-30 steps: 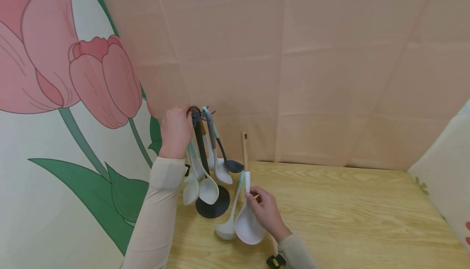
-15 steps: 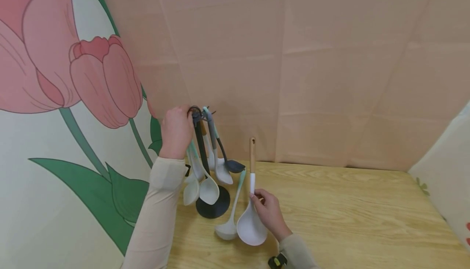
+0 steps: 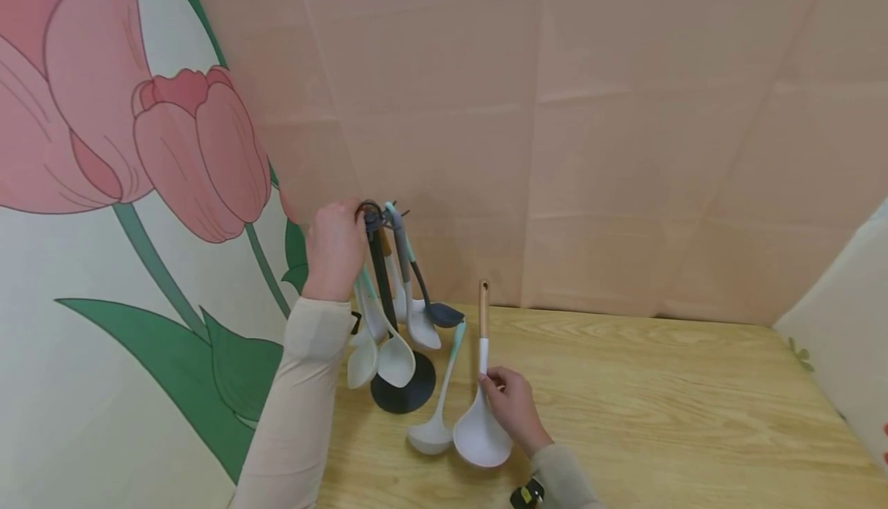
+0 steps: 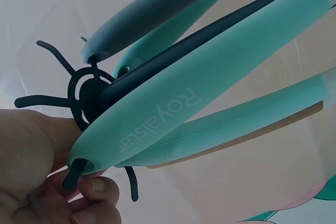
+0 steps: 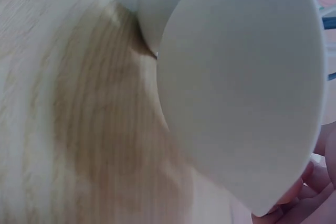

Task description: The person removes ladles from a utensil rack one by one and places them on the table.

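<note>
My left hand grips the top of a black utensil stand, its fingers around the hooked ring in the left wrist view. Several pale-headed utensils and a dark ladle hang from the hooks. In my right hand, thumb and fingers pinch the neck of a large white ladle with a wooden handle end, held upright. Its broad bowl fills much of the right wrist view and covers part of that hand. Beside it, a smaller pale ladle with a mint handle end stands tilted.
The wooden table runs off to the right. A pinkish-tan cloth backdrop rises behind it, and a tulip-printed panel stands close on the left.
The white ladle in my right hand has moved right and slightly down, away from the smaller ladle's handle. My left hand keeps its hold on the stand.
</note>
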Demonstrator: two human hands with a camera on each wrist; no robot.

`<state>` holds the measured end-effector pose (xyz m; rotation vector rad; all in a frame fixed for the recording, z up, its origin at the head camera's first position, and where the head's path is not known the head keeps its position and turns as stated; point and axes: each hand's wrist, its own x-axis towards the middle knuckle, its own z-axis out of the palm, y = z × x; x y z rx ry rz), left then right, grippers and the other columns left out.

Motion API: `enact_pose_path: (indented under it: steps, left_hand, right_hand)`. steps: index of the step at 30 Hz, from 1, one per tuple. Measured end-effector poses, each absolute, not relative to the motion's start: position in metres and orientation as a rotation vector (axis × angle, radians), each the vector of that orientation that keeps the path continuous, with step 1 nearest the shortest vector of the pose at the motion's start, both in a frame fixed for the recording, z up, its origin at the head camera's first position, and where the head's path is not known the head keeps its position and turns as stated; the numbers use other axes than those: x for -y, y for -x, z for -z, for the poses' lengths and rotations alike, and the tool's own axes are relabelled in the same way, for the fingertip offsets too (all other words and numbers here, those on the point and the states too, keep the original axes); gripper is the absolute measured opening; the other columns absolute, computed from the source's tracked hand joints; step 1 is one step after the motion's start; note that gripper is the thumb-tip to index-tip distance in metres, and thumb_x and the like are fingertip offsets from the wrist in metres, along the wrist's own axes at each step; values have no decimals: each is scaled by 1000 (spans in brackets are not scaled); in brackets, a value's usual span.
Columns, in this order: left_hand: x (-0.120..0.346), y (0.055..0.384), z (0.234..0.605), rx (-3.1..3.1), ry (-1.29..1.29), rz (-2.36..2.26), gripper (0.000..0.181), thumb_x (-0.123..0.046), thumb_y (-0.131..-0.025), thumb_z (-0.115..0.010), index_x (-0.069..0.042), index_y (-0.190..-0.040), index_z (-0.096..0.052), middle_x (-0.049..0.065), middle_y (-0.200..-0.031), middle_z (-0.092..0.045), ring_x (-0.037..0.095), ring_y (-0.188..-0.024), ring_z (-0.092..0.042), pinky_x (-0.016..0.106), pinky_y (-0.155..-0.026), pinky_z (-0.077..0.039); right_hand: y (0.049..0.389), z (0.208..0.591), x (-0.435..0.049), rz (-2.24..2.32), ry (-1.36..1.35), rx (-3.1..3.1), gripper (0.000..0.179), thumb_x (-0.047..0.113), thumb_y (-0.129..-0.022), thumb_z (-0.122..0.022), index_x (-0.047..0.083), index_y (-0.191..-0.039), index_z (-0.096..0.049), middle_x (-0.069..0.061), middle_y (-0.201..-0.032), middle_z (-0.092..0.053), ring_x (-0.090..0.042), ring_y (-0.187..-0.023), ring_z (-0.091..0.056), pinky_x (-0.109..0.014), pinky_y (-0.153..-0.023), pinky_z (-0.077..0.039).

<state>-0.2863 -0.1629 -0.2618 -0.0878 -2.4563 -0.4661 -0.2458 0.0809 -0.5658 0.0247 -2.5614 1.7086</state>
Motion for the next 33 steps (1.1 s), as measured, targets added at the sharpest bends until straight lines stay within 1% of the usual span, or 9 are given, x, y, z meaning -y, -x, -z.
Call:
enact_pose_path:
  steps: [5, 11, 14, 21, 29, 33]
  left_hand:
    - [162, 286, 262, 2463, 81, 473, 21, -13, -102, -56, -4, -112, -72, 16, -106, -72, 37, -98, -67, 54, -82, -53]
    - [162, 286, 262, 2467, 77, 471, 21, -14, -103, -55, -5, -112, -72, 15, -107, -72, 37, -99, -67, 54, -82, -54]
    - [162, 286, 262, 2465, 75, 470, 21, -14, -103, -55, -5, -112, -72, 16, -107, -72, 37, -99, -67, 54, -81, -53]
    - [162, 287, 263, 2459, 87, 467, 21, -13, -102, -56, -3, -110, -72, 17, -104, -72, 38, -96, -67, 54, -80, -54]
    - [162, 287, 264, 2460, 79, 472, 21, -13, -102, -56, -4, -111, -73, 16, -104, -72, 37, -96, -67, 53, -80, -54]
    - [162, 287, 264, 2452, 81, 469, 20, -13, -102, -56, -4, -110, -73, 16, -103, -72, 37, -95, -67, 53, -79, -54]
  right_hand:
    - [247, 574, -84, -1739, 37, 2611, 22, 17, -98, -63, -1, -103, -72, -5, -86, -64, -16, -76, -56, -27, -61, -48]
    - [249, 585, -87, -1783, 113, 2664, 25, 19, -100, -60, -2, -108, -71, -6, -89, -64, -16, -79, -57, -29, -65, -48]
    - [251, 589, -87, -1809, 153, 2677, 24, 18, -99, -60, -3, -106, -71, -6, -87, -64, -17, -78, -58, -29, -65, -49]
    - [255, 600, -85, -1789, 221, 2719, 21, 17, -98, -61, -1, -98, -71, -6, -84, -64, -17, -76, -57, -29, -64, -47]
    - [257, 608, -84, -1726, 192, 2763, 23, 20, -98, -63, 0, -95, -74, -5, -84, -66, -17, -77, -57, -28, -65, -47]
    - [259, 607, -83, -1737, 187, 2778, 23, 20, -98, -63, 0, -95, -74, -3, -82, -65, -16, -75, -56, -27, -62, -45]
